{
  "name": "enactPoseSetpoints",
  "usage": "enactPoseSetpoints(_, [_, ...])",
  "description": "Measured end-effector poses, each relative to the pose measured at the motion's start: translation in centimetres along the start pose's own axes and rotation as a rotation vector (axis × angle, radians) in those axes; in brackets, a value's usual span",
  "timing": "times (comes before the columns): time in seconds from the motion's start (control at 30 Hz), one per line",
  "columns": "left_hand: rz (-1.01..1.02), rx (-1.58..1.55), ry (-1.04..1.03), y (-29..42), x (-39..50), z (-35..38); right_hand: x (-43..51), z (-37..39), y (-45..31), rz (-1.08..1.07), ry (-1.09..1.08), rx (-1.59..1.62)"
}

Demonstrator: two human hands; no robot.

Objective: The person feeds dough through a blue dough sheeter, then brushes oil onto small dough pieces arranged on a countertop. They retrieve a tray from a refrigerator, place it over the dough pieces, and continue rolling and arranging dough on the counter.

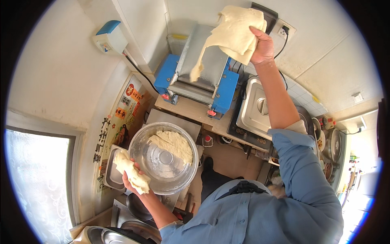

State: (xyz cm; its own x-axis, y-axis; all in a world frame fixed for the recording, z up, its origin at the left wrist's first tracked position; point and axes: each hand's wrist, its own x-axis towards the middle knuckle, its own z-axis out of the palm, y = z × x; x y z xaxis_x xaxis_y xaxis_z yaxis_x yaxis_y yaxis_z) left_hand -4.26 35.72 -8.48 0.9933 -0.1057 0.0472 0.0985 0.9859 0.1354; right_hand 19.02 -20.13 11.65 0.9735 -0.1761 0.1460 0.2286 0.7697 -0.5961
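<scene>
High over a blue dough-rolling machine [224, 91], my right hand [262, 47] grips a folded sheet of pale dough [237, 30], and a thin torn strip of it hangs over the machine's metal chute [202, 55]. My left hand [134, 178] holds a smaller lump of dough [131, 170] at the left rim of a large metal bowl [195, 170]. Inside that bowl, a thick slab of rough dough [175, 145] lies along the upper right side. Some finger parts of both hands are hidden by the dough.
A lidded steel pan [254, 106] stands on a black appliance with knobs, right of the machine. A shallow steel tray [114, 180] sits left of the bowl, with a dark pan [138, 204] below. A black cable [140, 71] runs from a wall-mounted box [110, 39] towards the machine.
</scene>
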Motion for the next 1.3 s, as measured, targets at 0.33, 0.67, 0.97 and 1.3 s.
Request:
enactPoseSetpoints(0.33, [0.035, 0.085, 0.157, -0.3, -1.7, -1.0, 1.1, -4.2, 9.3, 0.25, 0.077, 0.016])
enactPoseSetpoints(0.67, [0.098, 0.167, 0.288, -2.6, -1.5, -0.9, 2.1, -5.6, 13.3, 0.336, 0.165, -0.062])
enactPoseSetpoints(0.97, [0.036, 0.142, 0.236, -2.9, -1.7, -1.8, 1.8, -4.6, 10.5, 0.264, 0.152, -0.069])
enactPoseSetpoints(1.3, [0.013, 0.182, 0.269, -5.3, -0.1, -1.2, 1.6, -6.9, 16.5, 0.133, 0.119, -1.331])
